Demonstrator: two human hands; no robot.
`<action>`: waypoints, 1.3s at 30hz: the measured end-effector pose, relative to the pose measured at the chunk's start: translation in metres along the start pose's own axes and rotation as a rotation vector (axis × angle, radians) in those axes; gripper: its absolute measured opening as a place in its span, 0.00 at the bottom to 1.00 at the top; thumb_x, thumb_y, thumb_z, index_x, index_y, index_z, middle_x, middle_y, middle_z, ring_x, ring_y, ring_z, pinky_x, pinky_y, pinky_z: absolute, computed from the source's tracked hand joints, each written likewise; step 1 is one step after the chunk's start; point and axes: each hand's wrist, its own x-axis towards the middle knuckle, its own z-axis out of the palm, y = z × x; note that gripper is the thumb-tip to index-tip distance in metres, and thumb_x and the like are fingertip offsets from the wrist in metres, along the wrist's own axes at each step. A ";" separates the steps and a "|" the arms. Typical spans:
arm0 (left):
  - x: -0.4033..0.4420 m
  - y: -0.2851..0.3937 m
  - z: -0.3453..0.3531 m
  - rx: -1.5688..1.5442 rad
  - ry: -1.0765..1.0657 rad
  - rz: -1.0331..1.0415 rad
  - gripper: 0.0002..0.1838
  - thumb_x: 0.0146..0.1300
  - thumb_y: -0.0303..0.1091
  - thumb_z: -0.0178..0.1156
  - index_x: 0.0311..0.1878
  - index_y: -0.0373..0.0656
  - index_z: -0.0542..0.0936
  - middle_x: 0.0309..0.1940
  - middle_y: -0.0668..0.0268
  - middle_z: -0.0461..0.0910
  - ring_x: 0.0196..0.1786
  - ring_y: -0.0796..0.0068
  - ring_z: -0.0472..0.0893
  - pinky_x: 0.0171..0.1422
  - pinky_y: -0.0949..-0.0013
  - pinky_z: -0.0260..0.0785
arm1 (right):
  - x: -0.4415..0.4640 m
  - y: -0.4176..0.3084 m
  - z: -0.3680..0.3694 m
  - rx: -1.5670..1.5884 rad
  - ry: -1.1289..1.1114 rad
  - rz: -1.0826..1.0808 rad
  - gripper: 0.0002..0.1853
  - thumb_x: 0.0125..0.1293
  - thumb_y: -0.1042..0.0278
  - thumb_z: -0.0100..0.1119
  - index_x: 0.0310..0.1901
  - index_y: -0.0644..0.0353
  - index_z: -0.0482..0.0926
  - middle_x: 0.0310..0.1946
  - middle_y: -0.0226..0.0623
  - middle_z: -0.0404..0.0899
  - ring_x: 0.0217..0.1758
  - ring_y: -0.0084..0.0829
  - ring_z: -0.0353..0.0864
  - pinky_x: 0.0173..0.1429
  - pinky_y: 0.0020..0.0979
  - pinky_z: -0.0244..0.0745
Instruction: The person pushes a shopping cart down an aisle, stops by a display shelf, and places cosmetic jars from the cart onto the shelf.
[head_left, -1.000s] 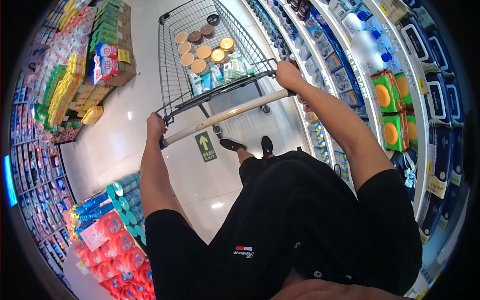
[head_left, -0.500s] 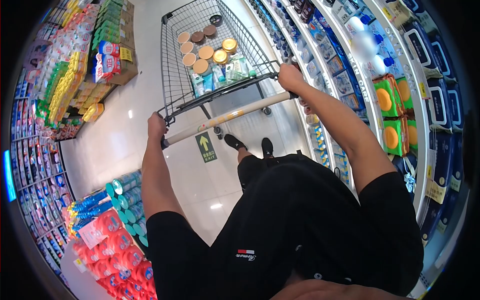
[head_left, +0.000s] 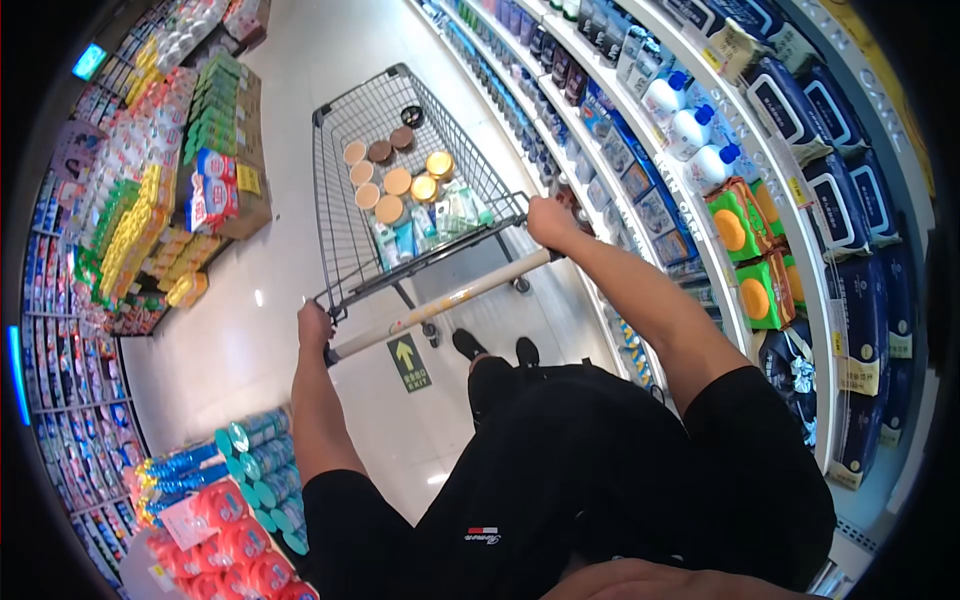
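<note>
A wire shopping cart (head_left: 345, 240) stands in front of me, its pale handle bar (head_left: 440, 308) crossing between my arms. My left hand (head_left: 316, 324) is closed around the cart's left side where the handle joins the frame. On the opposite end, my right hand (head_left: 550, 223) wraps around the right corner of the frame. Several round tubs with tan and brown lids (head_left: 397, 181) lie in the basket, along with gold-lidded jars (head_left: 424, 188). Nearer the handle are pale green and white packages (head_left: 458, 213) and a blue tube (head_left: 404, 243). A small black round item (head_left: 411, 117) sits at the far end.
Shelves of bottles and packs line the right, with white blue-capped bottles (head_left: 691, 131) and dark blue packs (head_left: 840, 210). Stacked goods (head_left: 140, 220) stand on the left. Teal-lidded canisters (head_left: 262, 465) and red bottles (head_left: 225, 535) are near my left arm. A green exit sign (head_left: 409, 362) marks the floor.
The view has tilted and shifted, so cart and hands appear lower and the right hand further left. More of the aisle ahead shows. Both hands keep their hold on the cart.
</note>
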 end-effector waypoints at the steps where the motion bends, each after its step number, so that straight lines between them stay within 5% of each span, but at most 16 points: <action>1: 0.001 0.000 0.000 -0.008 -0.013 -0.013 0.06 0.65 0.18 0.47 0.39 0.29 0.74 0.27 0.47 0.81 0.20 0.56 0.84 0.20 0.58 0.76 | -0.002 -0.001 -0.003 0.006 0.003 0.011 0.10 0.65 0.74 0.52 0.43 0.67 0.81 0.43 0.57 0.85 0.49 0.54 0.87 0.52 0.48 0.82; 26: 0.029 0.015 -0.017 -0.045 -0.015 0.015 0.08 0.66 0.19 0.44 0.39 0.29 0.74 0.27 0.48 0.80 0.19 0.59 0.83 0.18 0.59 0.75 | 0.039 -0.008 0.011 -0.005 -0.008 -0.005 0.12 0.63 0.71 0.60 0.44 0.70 0.80 0.42 0.63 0.84 0.48 0.56 0.86 0.53 0.49 0.81; 28: 0.038 0.013 -0.016 -0.037 -0.019 0.009 0.08 0.66 0.19 0.43 0.39 0.29 0.74 0.27 0.48 0.80 0.19 0.58 0.83 0.18 0.60 0.75 | 0.041 -0.012 0.006 -0.008 -0.013 -0.031 0.11 0.65 0.73 0.53 0.44 0.70 0.80 0.43 0.60 0.84 0.49 0.55 0.87 0.52 0.48 0.83; 39: 0.082 0.029 -0.019 -0.022 -0.031 -0.008 0.09 0.67 0.20 0.44 0.41 0.28 0.74 0.28 0.46 0.81 0.21 0.56 0.84 0.20 0.59 0.76 | 0.086 -0.017 0.004 -0.013 -0.003 0.015 0.11 0.66 0.74 0.51 0.43 0.71 0.81 0.44 0.62 0.84 0.51 0.56 0.86 0.54 0.49 0.82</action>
